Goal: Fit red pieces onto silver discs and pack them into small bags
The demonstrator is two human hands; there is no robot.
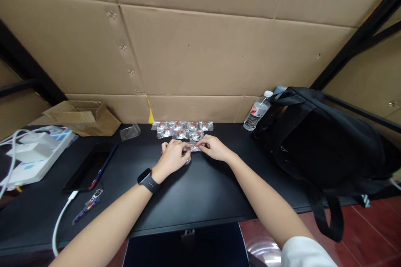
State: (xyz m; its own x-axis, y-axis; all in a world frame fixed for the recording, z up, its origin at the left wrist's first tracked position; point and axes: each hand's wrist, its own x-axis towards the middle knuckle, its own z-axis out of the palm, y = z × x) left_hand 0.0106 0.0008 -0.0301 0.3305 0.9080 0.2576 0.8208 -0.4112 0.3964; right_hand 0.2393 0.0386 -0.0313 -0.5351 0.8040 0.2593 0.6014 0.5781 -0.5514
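Note:
Near the middle of the black tabletop, a small clear plastic packet with a bit of red in it lies between my two hands. My right hand pinches its right end between thumb and fingers. The curled fingers of my left hand close on its left side. A clear rounded edge shows below the left thumb, and a bit of red pokes out on that hand's far side; I cannot make out either. Just beyond, several similar packets with round, shiny contents and red marks are laid in rows.
On the left are a cardboard box, an empty-looking clear bag, a power strip, a phone, a pen and a keychain. A water bottle and black backpack stand right. Cardboard walls the back.

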